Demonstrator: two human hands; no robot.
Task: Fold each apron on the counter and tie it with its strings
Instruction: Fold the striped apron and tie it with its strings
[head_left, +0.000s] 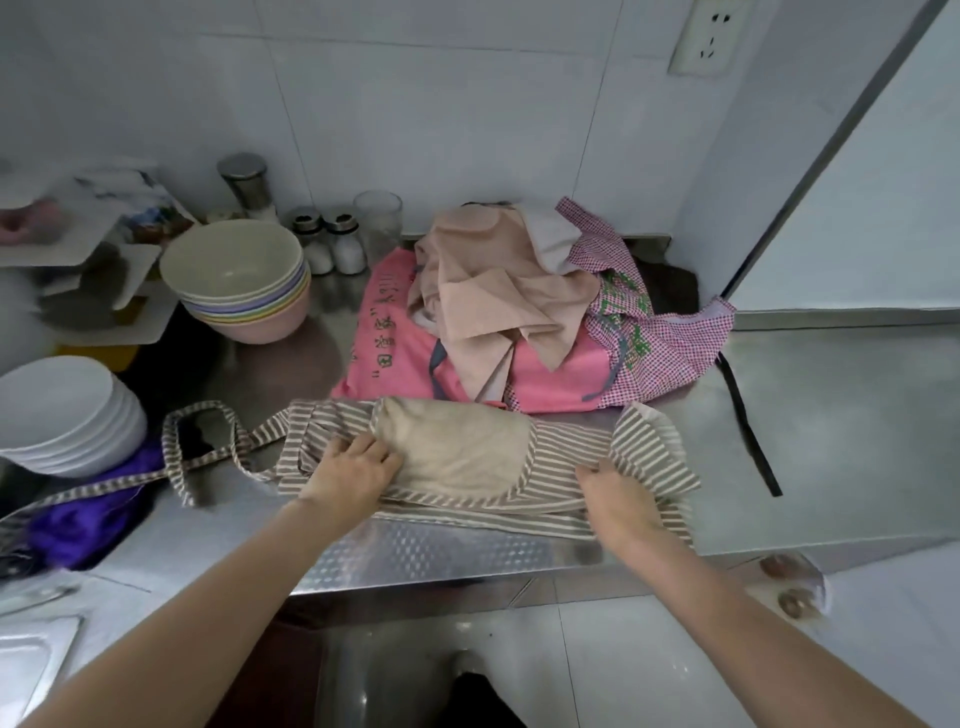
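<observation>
- Steel counter (831, 415): runs L to R, wall behind.
- Apron pile (519, 312) at back centre: pink, peach, checked, all unfolded.
- Striped apron (467, 457) at front edge, folded into a long band, beige pocket up; strings (208, 441) trail off to the L.
- Bowl stack (239, 280) back L, white plates (62, 415) nearer L.
- L hand (353, 473): fingers flat, pressing band by pocket.
- R hand (618, 499): fingers curled, gripping band's R end.

both arms out; left hand (349, 470) flat, right hand (615, 501) pinching.
</observation>
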